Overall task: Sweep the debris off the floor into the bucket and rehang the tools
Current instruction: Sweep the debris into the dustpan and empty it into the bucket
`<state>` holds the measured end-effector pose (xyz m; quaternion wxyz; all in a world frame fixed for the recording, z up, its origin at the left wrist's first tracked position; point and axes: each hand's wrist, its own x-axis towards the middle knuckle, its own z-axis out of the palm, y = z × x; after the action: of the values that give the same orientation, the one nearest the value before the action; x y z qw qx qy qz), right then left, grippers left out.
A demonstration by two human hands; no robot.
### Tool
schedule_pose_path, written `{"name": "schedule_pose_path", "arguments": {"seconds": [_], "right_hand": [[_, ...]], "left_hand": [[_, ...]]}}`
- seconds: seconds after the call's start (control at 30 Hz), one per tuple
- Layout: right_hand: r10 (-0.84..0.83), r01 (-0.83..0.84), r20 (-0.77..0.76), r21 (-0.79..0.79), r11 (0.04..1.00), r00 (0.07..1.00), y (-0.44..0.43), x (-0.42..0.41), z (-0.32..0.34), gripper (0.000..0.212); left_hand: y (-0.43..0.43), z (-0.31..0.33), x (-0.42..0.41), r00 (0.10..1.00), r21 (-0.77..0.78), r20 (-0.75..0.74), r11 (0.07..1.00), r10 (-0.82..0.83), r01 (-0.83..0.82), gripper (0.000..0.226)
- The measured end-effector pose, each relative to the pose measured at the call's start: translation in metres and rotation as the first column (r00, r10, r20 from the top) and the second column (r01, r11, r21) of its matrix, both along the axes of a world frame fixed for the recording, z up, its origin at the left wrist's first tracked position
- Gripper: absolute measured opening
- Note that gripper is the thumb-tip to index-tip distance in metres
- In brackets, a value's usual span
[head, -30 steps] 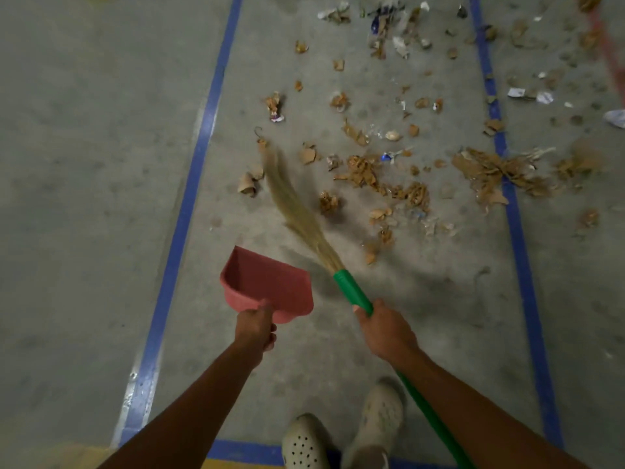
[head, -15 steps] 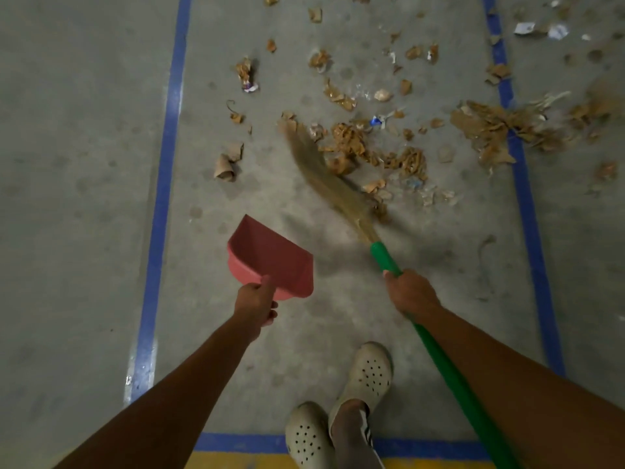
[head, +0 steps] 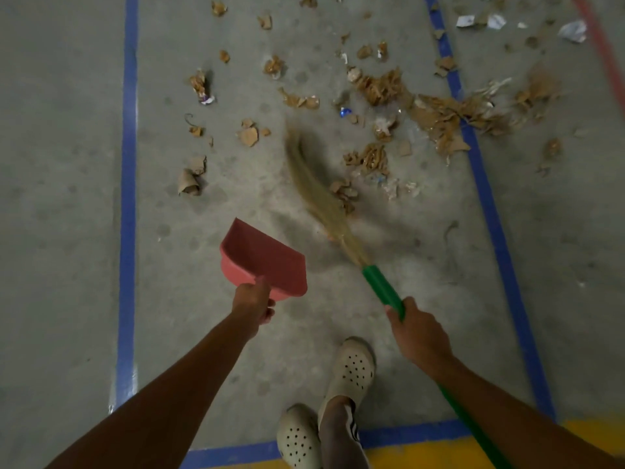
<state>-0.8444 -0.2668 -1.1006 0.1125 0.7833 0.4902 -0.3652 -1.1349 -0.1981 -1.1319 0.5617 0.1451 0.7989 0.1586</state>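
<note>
Dustpan point(head: 267, 262), red: empty, left of the broom; left hand point(head: 253, 301) curled round its handle.
Broom point(head: 382, 286): right hand point(head: 419, 336) clamped on the green handle, straw head at the near edge of the debris point(head: 378, 86).
Debris: brown scraps and paper, scattered across the far floor point(head: 67, 198) and over the right blue line point(head: 487, 198).
Bucket: not in view.
Progress: early, by my estimate. Nothing is collected and the tools are not rehung.

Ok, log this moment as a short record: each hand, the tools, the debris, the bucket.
left hand: grips the red dustpan at its rear; no debris seen in it
right hand: grips the green handle of the broom
bristles: blurred, beside the nearest scraps
debris: torn cardboard and paper scattered ahead, some across the right blue line
bucket: not in view
</note>
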Motion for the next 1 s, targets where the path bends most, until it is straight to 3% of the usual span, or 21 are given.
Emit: {"name": "schedule_pose_path", "arguments": {"seconds": [0.13,0.43,0.53,0.73,0.87,1.0], "right_hand": [[0.074,-0.073,0.003,-0.111,0.991,0.997,-0.026,-0.008,-0.020,0.032],[-0.093,0.113,0.130,-0.153,0.982,0.987,0.003,0.022,-0.055,0.051],[-0.207,0.226,0.144,-0.127,0.966,0.968,0.026,0.041,-0.056,0.059],[-0.427,0.426,0.019,0.042,0.904,0.904,0.059,0.057,-0.042,0.065],[-0.386,0.388,-0.043,0.079,0.918,0.922,0.068,0.044,-0.023,0.058],[-0.237,0.245,-0.125,0.049,0.968,0.963,0.069,0.013,-0.001,0.047]], "left_hand": [[-0.009,-0.004,0.008,1.000,-0.011,-0.008,1.000,-0.016,0.016,0.030],[-0.029,-0.018,0.010,0.999,-0.045,0.023,0.998,-0.032,0.033,0.023],[-0.027,-0.019,0.009,0.999,-0.041,0.022,0.999,-0.028,0.029,0.023],[-0.011,-0.016,0.013,0.999,-0.011,0.025,1.000,-0.021,0.022,0.027],[0.002,-0.009,0.016,1.000,0.022,0.017,1.000,-0.010,0.010,0.029],[0.015,0.000,0.013,1.000,0.043,0.000,0.999,0.022,-0.022,0.032]]}}
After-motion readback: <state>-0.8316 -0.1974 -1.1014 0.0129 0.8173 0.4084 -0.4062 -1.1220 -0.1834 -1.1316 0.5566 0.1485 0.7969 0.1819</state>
